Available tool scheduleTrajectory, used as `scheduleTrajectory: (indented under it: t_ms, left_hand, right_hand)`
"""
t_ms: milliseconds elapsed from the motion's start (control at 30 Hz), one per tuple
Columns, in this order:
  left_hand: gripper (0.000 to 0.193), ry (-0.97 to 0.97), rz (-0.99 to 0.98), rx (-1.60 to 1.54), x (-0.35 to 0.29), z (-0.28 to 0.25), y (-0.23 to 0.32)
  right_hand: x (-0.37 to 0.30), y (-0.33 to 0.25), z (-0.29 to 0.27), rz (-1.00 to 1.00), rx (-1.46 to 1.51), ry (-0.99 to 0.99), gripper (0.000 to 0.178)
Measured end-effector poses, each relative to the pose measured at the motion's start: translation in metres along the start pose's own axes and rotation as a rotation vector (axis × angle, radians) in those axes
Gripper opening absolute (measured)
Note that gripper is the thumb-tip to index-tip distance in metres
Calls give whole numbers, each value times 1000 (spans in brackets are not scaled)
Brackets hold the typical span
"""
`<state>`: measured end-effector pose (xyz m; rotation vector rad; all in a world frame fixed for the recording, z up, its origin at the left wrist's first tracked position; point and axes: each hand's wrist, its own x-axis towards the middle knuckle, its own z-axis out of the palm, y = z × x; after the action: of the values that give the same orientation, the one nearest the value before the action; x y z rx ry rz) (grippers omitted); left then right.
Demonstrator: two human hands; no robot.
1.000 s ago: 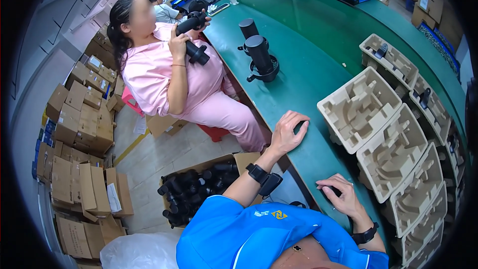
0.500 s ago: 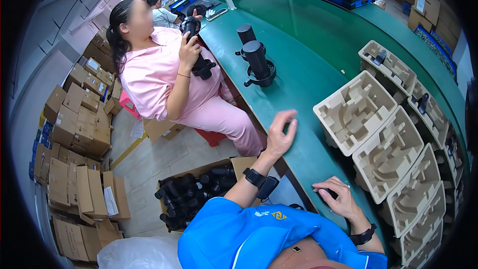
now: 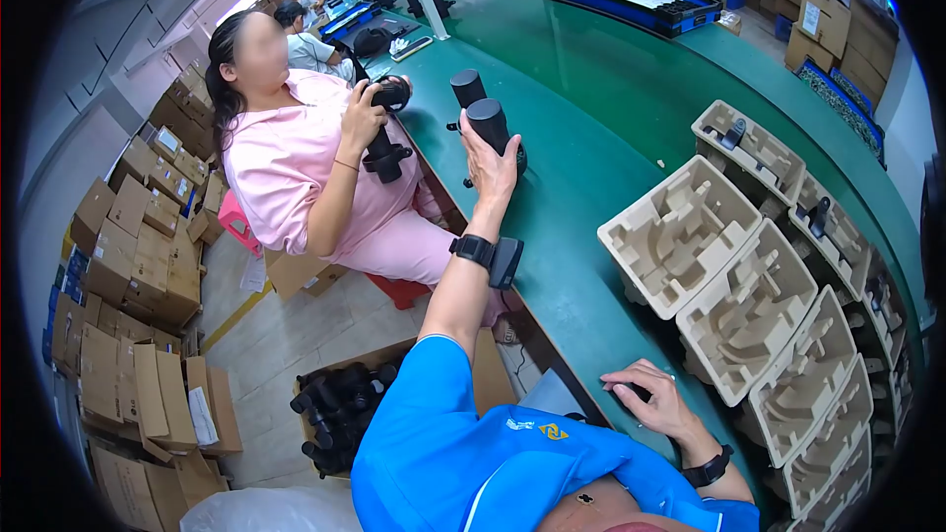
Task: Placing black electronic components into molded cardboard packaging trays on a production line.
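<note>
My left hand (image 3: 490, 166) is stretched out over the green bench, its fingers and thumb closed round a black cylindrical device (image 3: 487, 114) that stands upright on a wider base. The hand hides much of the base. Just behind it is a second black cylindrical device (image 3: 467, 87). My right hand (image 3: 658, 400) rests on the bench near me, fingers curled toward the thumb. A dark patch shows between them, and I cannot make out what it is.
Moulded pulp trays (image 3: 680, 229) line the right of the green bench (image 3: 576, 236). A seated person in pink (image 3: 296, 153) holds another black device (image 3: 382, 153) at the left. On the floor, a cardboard box (image 3: 493, 374) contains black parts; stacked cartons (image 3: 133, 266) stand farther left.
My left hand has moved forward and left across the bench to the nearer black device and closed round it. My right hand stays resting on the bench. The seated person has lowered their device slightly.
</note>
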<state>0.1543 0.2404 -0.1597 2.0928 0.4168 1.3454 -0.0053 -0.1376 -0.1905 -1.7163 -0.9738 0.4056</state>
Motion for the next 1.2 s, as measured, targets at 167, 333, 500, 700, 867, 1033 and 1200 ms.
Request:
scheduleTrajectory:
  t_ms: [167, 333, 500, 700, 867, 1033, 1200]
  left_hand:
    - [99, -137, 254, -103, -1, 1, 41]
    - [100, -476, 216, -623, 12, -35, 158]
    - [92, -1000, 101, -731, 2, -17, 219]
    - [80, -1374, 374, -315, -35, 39, 225]
    - [67, -835, 698, -165, -62, 35, 203]
    - [65, -891, 648, 53, -78, 24, 164]
    - [70, -866, 672, 107, -102, 19, 163]
  right_hand:
    - [5, 16, -8, -26, -28, 0, 20]
    - [0, 16, -6, -25, -14, 38, 18]
    - [-1, 16, -6, -43, 16, 23, 20]
    - [-6, 14, -2, -60, -5, -10, 21]
    - [-7, 18, -3, -51, 1, 8, 20]
    - [1, 16, -8, -70, -11, -5, 20]
    - [0, 11, -6, -34, -41, -20, 19]
